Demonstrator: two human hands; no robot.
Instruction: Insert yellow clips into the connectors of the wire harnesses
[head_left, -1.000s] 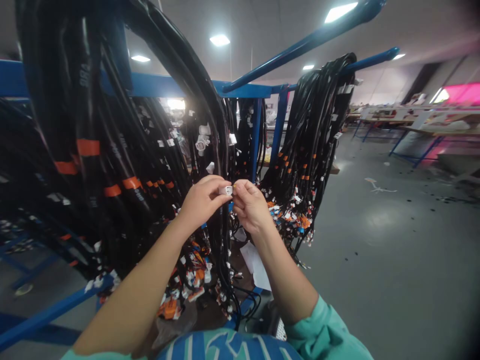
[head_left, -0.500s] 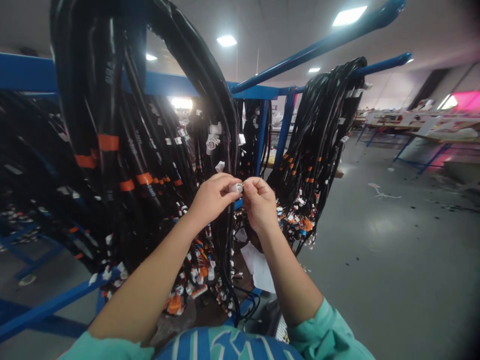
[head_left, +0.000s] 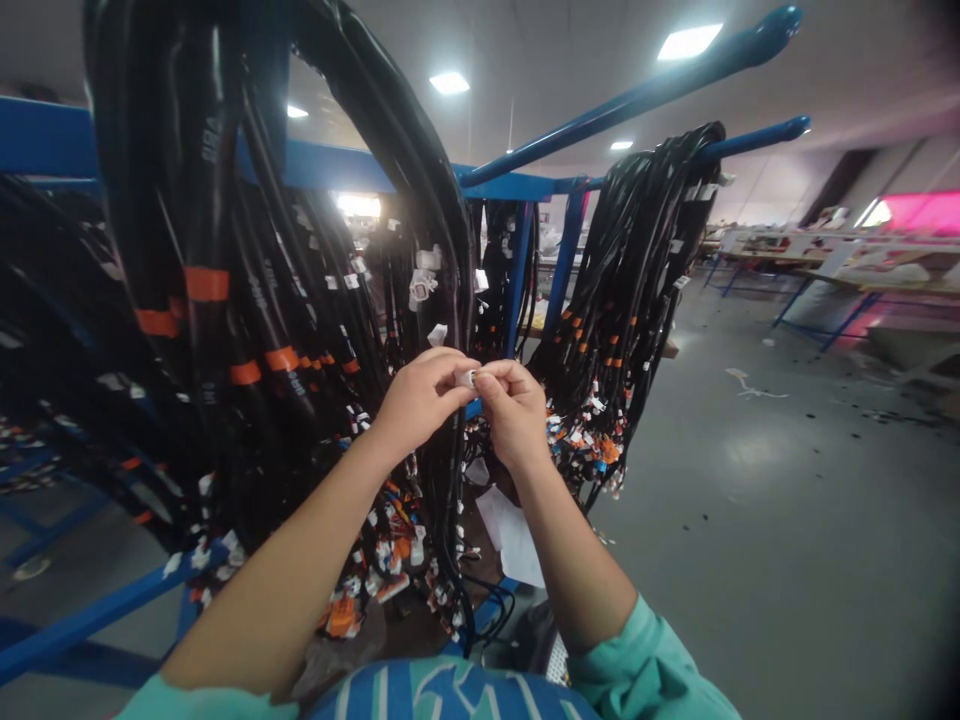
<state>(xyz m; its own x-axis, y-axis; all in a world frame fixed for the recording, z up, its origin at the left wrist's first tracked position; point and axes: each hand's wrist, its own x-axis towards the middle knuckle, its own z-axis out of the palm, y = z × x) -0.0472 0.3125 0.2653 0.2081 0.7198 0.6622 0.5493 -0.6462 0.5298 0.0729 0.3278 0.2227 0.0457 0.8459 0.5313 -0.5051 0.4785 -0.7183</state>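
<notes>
A grey floor is stretching off to the right, and a blue rack is standing in front of the person. Thick black cables are hanging from it, and another bundle is drooping farther right. White paper is lying below the hands. The left hand and right hand are meeting just in front of the cables. Between their fingertips a white plug is sitting: the left is pinching it, the right's fingers are bunching beside its end, whether gripping anything I cannot tell
</notes>
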